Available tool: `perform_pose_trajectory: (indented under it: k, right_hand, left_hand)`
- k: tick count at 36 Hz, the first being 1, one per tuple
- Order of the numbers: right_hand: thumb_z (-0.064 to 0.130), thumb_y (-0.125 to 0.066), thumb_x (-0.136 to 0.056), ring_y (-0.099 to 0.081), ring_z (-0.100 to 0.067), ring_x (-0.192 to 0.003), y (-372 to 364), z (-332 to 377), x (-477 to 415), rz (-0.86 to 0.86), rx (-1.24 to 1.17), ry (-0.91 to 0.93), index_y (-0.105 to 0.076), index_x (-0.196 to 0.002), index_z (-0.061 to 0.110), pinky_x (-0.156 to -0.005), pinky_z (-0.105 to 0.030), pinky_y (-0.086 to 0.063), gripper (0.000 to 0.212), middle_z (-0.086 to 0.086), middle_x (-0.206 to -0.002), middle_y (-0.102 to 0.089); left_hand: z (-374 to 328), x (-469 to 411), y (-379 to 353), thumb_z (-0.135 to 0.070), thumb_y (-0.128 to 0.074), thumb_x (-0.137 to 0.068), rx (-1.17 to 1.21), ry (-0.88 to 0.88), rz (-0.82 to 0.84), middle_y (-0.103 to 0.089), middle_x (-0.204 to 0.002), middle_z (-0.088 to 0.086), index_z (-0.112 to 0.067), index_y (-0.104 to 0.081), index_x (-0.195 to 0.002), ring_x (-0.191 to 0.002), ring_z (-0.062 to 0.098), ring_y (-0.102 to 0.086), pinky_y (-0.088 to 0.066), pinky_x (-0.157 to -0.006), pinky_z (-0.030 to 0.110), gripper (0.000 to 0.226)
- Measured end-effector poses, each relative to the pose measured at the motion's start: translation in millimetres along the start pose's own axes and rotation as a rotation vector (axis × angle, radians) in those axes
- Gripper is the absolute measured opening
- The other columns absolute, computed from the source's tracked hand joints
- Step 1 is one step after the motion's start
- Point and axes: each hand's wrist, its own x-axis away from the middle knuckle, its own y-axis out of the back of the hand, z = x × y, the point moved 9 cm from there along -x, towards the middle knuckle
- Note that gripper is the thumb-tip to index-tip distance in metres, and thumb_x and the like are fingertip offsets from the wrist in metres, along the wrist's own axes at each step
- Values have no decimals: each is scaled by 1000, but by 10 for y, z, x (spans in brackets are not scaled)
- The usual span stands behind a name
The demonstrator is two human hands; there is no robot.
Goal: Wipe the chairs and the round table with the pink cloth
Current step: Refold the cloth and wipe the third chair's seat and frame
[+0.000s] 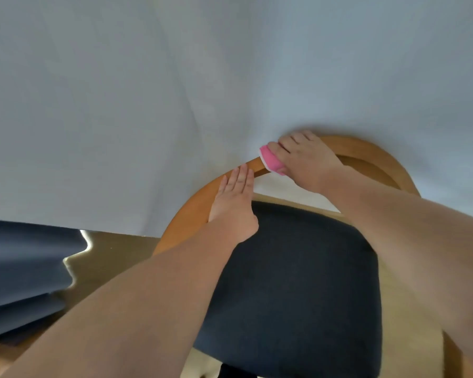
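on the chair, right hand grips pink cloth

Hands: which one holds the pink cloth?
The right hand: it grips the pink cloth on the wooden backrest; the left hand lies flat.

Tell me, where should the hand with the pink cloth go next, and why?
Probably slide it left along the chair rail. The right hand grips the pink cloth on this curved wooden rail, and bare wood runs on toward the left hand, which lies flat on it.
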Motion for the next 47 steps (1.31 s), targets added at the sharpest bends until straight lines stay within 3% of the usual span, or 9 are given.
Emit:
perform_pose_trajectory:
  k: [7, 18, 25, 29, 32, 36, 39, 43, 47]
  right_hand:
    - [30, -63, -87, -51, -28, -115, -72, -176, 82, 18, -52, -44, -26, -137, 15, -101, -42, -40, 64, -8, -126, -52]
    - [49, -45, -96, -41, -30, -130, -210, -726, 549, -35, -200, -238, -18, -150, 15, -109, -43, -34, 69, -9, -144, -40]
    - [48, -50, -93, -41, -35, -129, -327, -946, 881, -48, -306, -358, -16, -151, 12, -108, -46, -34, 76, -15, -145, -39]
    - [49, -51, -92, -41, -35, -129, -463, -1072, 1091, -47, -361, -438, -15, -151, 11, -107, -46, -37, 79, -16, -144, -39]
    - [48, -54, -91, -43, -35, -127, -492, -1078, 1126, -62, -374, -445, -16, -151, 11, -106, -46, -38, 80, -16, -143, -39]
    - [49, -52, -91, -41, -34, -130, -485, -1089, 1129, -94, -379, -434, -14, -152, 11, -107, -45, -37, 81, -15, -146, -38]
    - [48, -54, -92, -40, -32, -131, -520, -1116, 1178, -98, -381, -437, -11, -153, 13, -108, -44, -37, 82, -14, -148, -36]
    - [50, -47, -94, -43, -31, -128, -717, -1195, 1431, -80, -418, -526, -9, -153, 12, -106, -42, -40, 80, -13, -146, -38]
    - [51, -41, -94, -48, -30, -121, -969, -1253, 1704, -70, -478, -625, -11, -152, 10, -101, -42, -44, 77, -15, -140, -42]
  left_hand:
    - [30, 10, 7, -14, -53, -83, 10, 8, 28, 29, -152, -3, -22, 20, -146, -137, 12, 26, 17, -108, 33, 97]
    - [66, 12, -45, -23, -55, -84, -30, -17, 59, 37, -149, -5, -24, 28, -143, -137, 13, 30, 14, -113, 35, 102]
    - [66, 5, -48, -28, -56, -81, -54, -22, 33, 34, -151, -5, -24, 27, -144, -139, 15, 27, 9, -116, 38, 104]
    - [30, -12, -17, -32, -58, -79, -36, -25, 22, 23, -155, -3, -21, 16, -148, -143, 20, 18, 7, -116, 39, 102]
    - [-65, -80, 172, -33, -57, -83, -27, -49, -77, -5, -155, 3, -15, -8, -149, -143, 26, -7, -9, -118, 42, 84]
    - [-655, -346, 557, -23, -52, -92, -52, -331, -289, -30, -146, 10, -6, -29, -143, -134, 27, -28, -20, -116, 38, 59]
    - [-1136, -589, 665, -23, -47, -97, -46, -489, -308, -31, -148, 11, -6, -28, -145, -135, 27, -30, -19, -115, 34, 54]
    - [-1490, -872, 613, -35, -37, -100, -69, -528, -258, -25, -153, 12, -8, -17, -149, -138, 27, -26, -16, -114, 34, 60]
    - [-1662, -1038, 576, -47, -29, -98, -200, -529, -279, -39, -142, 11, -10, -25, -145, -126, 30, -37, -32, -103, 40, 60]
